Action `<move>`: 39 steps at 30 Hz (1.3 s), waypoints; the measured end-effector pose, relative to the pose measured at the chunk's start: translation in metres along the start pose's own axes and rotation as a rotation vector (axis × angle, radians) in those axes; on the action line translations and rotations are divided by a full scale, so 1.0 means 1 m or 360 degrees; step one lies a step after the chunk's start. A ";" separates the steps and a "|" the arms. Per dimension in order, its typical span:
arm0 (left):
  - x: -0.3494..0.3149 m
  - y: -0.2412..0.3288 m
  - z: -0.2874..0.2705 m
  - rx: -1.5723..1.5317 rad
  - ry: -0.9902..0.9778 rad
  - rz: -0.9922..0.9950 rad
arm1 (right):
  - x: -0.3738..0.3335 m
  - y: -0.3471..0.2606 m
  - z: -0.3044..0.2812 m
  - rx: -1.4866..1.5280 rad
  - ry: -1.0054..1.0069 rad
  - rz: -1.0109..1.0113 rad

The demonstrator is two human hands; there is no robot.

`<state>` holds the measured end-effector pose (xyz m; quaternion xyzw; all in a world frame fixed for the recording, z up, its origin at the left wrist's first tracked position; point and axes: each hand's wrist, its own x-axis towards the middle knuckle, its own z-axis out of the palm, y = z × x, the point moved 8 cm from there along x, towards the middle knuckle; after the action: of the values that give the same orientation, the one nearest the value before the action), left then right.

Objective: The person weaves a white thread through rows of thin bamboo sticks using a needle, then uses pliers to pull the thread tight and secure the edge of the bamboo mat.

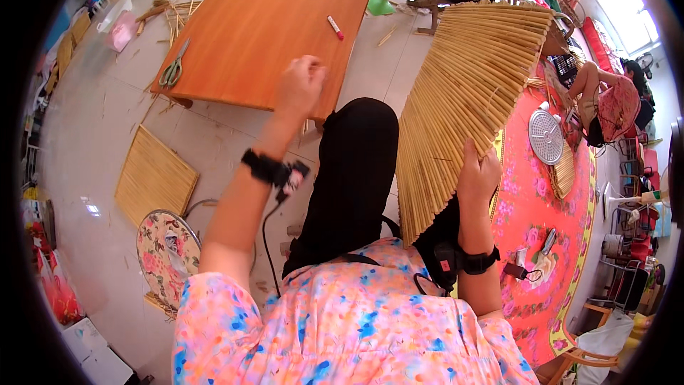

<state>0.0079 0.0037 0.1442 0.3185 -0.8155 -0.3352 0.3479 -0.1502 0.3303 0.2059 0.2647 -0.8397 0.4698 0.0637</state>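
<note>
My right hand (479,175) is closed round the lower right edge of a stiff panel of tan straw stalks (463,93), laid side by side and spread like a fan. The panel stands tilted over my right thigh, its wide end up and away from me. My left hand (303,85) is raised over the near right part of the orange wooden table (249,36), apart from the panel. Its fingers look curled in and slightly blurred; whatever they may hold cannot be made out. A red and white marker (335,27) lies on the table beyond it.
Green-handled scissors (172,71) rest at the table's left edge. Another straw panel (155,175) lies on the floor by a flowered round stool (167,249). At right, a red flowered cloth (531,242) bears a grey perforated disc (546,137). Other people sit nearby.
</note>
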 end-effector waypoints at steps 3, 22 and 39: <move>-0.003 -0.085 0.036 0.0782 -0.0244 -0.0084 | 0.001 0.003 0.005 0.0224 0.0041 -0.0013; -0.068 0.050 0.042 -0.1403 -0.0656 -0.0650 | 0.042 0.025 -0.015 0.0318 0.0095 0.0257; -0.161 0.158 0.115 -0.0961 -0.0859 0.0097 | 0.037 0.009 -0.004 0.0419 0.0058 0.0208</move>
<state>-0.0376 0.2531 0.1477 0.0781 -0.7515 -0.6208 0.2091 -0.1863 0.3228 0.2146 0.2070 -0.7849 0.5838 0.0130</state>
